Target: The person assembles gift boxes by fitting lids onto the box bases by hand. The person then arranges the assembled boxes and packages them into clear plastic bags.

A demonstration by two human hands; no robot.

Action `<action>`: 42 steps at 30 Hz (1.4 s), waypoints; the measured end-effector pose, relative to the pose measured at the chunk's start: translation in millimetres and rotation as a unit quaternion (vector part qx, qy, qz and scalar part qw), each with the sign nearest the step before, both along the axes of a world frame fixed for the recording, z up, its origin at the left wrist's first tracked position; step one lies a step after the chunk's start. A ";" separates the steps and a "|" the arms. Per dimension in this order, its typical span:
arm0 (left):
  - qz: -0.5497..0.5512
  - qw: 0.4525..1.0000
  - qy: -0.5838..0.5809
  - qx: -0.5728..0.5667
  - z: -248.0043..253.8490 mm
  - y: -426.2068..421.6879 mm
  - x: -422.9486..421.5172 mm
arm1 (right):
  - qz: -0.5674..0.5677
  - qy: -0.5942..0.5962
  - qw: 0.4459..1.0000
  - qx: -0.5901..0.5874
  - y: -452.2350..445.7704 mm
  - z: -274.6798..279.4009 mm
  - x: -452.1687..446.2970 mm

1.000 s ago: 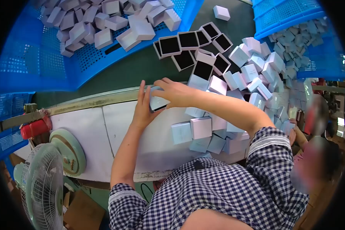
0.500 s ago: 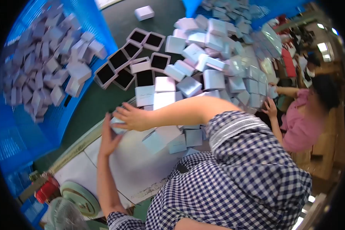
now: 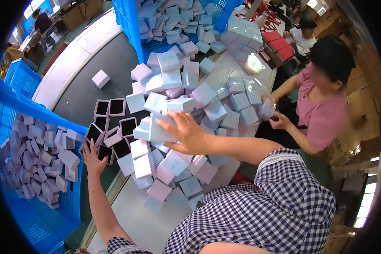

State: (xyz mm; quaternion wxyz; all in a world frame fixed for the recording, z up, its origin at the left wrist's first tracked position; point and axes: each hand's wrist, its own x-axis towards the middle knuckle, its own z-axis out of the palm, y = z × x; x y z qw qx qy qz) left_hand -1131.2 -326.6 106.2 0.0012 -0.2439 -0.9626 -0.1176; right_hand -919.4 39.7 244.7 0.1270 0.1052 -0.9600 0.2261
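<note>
My right hand (image 3: 188, 134) is closed on a white box (image 3: 160, 130) over the pile, its fingers across the top and its thumb along the near edge. My left hand (image 3: 93, 159) has its fingers spread beside the open box halves with black linings (image 3: 121, 148). Its fingertips reach the leftmost of these, and whether they grip one is unclear. White boxes with faint printing (image 3: 143, 167) lie heaped in front of me and under my right hand.
A blue crate (image 3: 74, 203) full of small boxes stands at the left; another blue crate (image 3: 133, 29) is at the back. A lone white box (image 3: 100, 79) lies on the dark table surface (image 3: 81, 94). A co-worker in pink (image 3: 321, 106) handles bagged boxes (image 3: 241, 99) at the right.
The view has shifted. My hands, earlier close together at a box near the table's front edge, are now apart: the left at the black-lined halves, the right on a white box over the pile.
</note>
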 end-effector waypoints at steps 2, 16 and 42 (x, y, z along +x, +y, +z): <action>0.030 0.999 0.000 -0.015 -3.5 4.8 -7.6 | 0.044 -0.029 0.997 0.048 16.5 -7.1 5.5; 0.122 0.987 0.105 0.029 -6.8 -18.0 66.4 | -0.260 -0.093 0.961 0.021 332.7 -47.5 -263.2; 0.342 0.937 0.041 0.063 34.0 -76.6 143.5 | -0.126 0.002 0.980 0.154 484.2 -168.1 -419.3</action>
